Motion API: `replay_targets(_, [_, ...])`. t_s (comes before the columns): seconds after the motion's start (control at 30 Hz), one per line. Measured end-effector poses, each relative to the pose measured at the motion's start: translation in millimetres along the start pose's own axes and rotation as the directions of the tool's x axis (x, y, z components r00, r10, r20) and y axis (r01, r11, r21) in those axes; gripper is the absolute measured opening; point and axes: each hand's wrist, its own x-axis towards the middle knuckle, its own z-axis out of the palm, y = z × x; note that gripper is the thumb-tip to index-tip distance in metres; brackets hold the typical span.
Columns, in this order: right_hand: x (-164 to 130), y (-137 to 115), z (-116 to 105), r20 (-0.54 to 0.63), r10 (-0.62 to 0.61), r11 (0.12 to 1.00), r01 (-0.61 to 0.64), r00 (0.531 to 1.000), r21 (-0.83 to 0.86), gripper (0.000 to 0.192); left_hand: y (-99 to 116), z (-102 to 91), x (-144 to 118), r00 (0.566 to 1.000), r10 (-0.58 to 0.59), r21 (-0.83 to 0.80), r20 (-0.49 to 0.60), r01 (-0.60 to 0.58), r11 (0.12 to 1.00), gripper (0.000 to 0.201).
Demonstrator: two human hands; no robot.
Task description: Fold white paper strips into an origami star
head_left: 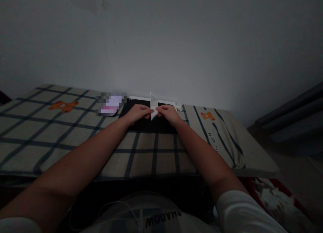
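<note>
A small piece of folded white paper (154,102) stands up between my two hands, with pointed corners at its top and bottom. My left hand (138,113) pinches its left edge between thumb and finger. On the other side, my right hand (169,113) grips the paper's right edge in the same way. Both hands are just above a flat black board (151,126) lying on the checked cloth. White sheets (166,102) show along the board's far edge. The fingers beneath the paper are partly hidden.
A phone (111,105) with a lit, blurred screen lies left of the board. The checked cloth (83,135) with bear prints covers the table up to the wall (161,51). Below right stands a red bin (280,186) holding white scraps. A thin white cable (118,202) crosses my lap.
</note>
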Motion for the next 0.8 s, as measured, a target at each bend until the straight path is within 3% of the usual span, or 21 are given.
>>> replay_targets(0.27, [1.6,4.0,0.0,0.107,0.097,0.987,-0.109,0.99,0.116,0.026,-2.6,-4.7,0.9,0.989,0.13,0.147,-0.075,-0.118,0.982,0.029])
replay_targets(0.67, [-0.4,1.9,-0.3,0.138,0.14,0.975,-0.161,0.98,0.153,0.029,1.3,-2.5,-1.2,0.98,0.186,0.173,-0.077,-0.17,0.97,0.031])
replay_targets(0.8, [-0.2,2.1,0.1,0.106,0.113,0.983,-0.127,0.988,0.134,0.028,3.0,-1.2,-2.0,0.985,0.153,0.097,-0.073,-0.146,0.985,0.032])
